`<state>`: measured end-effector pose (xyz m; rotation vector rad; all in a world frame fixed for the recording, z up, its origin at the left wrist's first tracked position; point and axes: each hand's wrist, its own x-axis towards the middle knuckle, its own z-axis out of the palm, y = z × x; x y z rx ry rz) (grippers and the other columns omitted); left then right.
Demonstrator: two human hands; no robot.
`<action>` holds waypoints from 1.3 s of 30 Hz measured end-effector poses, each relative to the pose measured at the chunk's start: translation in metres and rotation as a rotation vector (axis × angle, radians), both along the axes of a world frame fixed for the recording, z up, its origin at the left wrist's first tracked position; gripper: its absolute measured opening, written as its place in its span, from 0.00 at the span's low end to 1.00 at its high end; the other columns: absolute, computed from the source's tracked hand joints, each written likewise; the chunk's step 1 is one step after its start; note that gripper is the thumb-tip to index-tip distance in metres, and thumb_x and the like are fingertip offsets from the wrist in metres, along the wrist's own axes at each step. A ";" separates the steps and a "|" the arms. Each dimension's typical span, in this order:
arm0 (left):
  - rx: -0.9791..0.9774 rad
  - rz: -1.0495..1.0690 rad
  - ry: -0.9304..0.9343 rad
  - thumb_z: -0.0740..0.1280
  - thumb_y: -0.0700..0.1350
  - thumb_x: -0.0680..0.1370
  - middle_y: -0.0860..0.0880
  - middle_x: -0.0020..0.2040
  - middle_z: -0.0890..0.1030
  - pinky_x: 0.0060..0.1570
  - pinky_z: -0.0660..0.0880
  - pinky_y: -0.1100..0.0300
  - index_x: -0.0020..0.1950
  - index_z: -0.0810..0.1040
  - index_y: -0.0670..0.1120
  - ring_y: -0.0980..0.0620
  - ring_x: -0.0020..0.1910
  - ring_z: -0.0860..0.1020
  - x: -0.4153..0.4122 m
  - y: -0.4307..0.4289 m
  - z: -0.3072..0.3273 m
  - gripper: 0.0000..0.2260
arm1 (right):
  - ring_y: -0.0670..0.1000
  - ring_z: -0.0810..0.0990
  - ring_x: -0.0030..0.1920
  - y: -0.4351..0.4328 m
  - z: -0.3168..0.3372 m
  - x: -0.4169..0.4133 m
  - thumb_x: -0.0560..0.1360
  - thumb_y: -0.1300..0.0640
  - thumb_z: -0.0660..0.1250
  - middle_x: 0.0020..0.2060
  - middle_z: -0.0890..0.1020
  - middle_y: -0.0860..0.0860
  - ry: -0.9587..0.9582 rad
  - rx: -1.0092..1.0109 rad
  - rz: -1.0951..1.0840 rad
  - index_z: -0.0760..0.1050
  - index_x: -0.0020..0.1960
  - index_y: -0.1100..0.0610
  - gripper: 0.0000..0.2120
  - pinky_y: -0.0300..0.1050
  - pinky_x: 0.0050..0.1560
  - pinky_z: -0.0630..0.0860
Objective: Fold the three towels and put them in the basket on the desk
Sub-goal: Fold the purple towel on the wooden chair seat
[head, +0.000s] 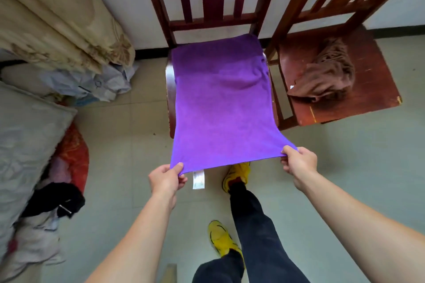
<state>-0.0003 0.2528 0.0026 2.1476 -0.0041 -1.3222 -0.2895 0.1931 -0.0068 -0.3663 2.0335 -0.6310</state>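
1. Chairs come first as the largest things: the near wooden chair (169, 89) carries the work, and a second chair (358, 89) stands just beside it on the right.
2. Purple towel (220, 103) lies spread over the seat of the near chair, with its far edge at the chair back and its near edge lifted off the seat toward the person. It looks thin, soft and light, so I judge it will sag in the middle and needs tension from both corners to fold straight.
3. Brown towel (324, 78) rests crumpled on the second chair seat, untouched. It must be shaken flat before folding, I think.
4. Left hand (166, 179) pinches the near left corner of the purple towel, thumb on top, closed on the cloth.
5. Right hand (299, 163) pinches the near right corner in the same manner.
6. White label (198, 179) hangs from the near edge, just beside the left hand.
7. Basket, desk and third towel are not visible.
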 end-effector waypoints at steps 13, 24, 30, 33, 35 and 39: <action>0.147 -0.026 0.022 0.68 0.35 0.75 0.45 0.26 0.73 0.25 0.72 0.63 0.39 0.73 0.41 0.52 0.20 0.72 -0.014 0.109 0.004 0.07 | 0.53 0.69 0.28 0.106 0.010 -0.018 0.69 0.63 0.65 0.28 0.72 0.55 0.076 0.046 -0.024 0.69 0.35 0.59 0.06 0.43 0.29 0.67; 0.236 -0.038 0.029 0.67 0.34 0.75 0.44 0.26 0.73 0.26 0.69 0.62 0.43 0.73 0.40 0.51 0.18 0.71 -0.024 0.127 0.011 0.04 | 0.54 0.70 0.30 0.131 0.014 -0.029 0.69 0.63 0.64 0.28 0.73 0.55 0.073 0.097 -0.065 0.69 0.36 0.60 0.05 0.45 0.31 0.67; 0.009 0.086 0.021 0.68 0.35 0.76 0.42 0.31 0.76 0.23 0.73 0.63 0.57 0.70 0.46 0.52 0.21 0.74 -0.022 0.076 0.024 0.13 | 0.50 0.73 0.28 0.085 0.027 -0.028 0.72 0.65 0.64 0.32 0.77 0.54 0.014 -0.051 -0.089 0.73 0.56 0.53 0.15 0.40 0.26 0.69; -0.116 0.086 0.051 0.67 0.37 0.77 0.46 0.26 0.79 0.26 0.76 0.64 0.50 0.76 0.44 0.55 0.21 0.76 -0.016 0.025 0.038 0.04 | 0.46 0.72 0.25 0.032 0.038 -0.027 0.73 0.66 0.65 0.29 0.77 0.52 -0.044 -0.155 -0.048 0.79 0.52 0.57 0.11 0.36 0.23 0.69; -0.181 0.095 0.087 0.66 0.37 0.77 0.49 0.23 0.79 0.28 0.77 0.65 0.46 0.77 0.43 0.56 0.21 0.77 -0.010 -0.009 0.051 0.02 | 0.44 0.74 0.23 -0.003 0.047 -0.026 0.73 0.65 0.66 0.24 0.78 0.49 -0.095 -0.198 -0.037 0.81 0.47 0.59 0.06 0.35 0.24 0.70; -0.271 0.142 0.149 0.68 0.37 0.76 0.49 0.25 0.79 0.31 0.78 0.63 0.43 0.78 0.43 0.55 0.24 0.78 0.003 -0.077 0.068 0.03 | 0.45 0.80 0.26 -0.076 0.062 -0.018 0.73 0.63 0.68 0.24 0.81 0.48 -0.250 -0.264 -0.040 0.79 0.43 0.58 0.03 0.35 0.25 0.70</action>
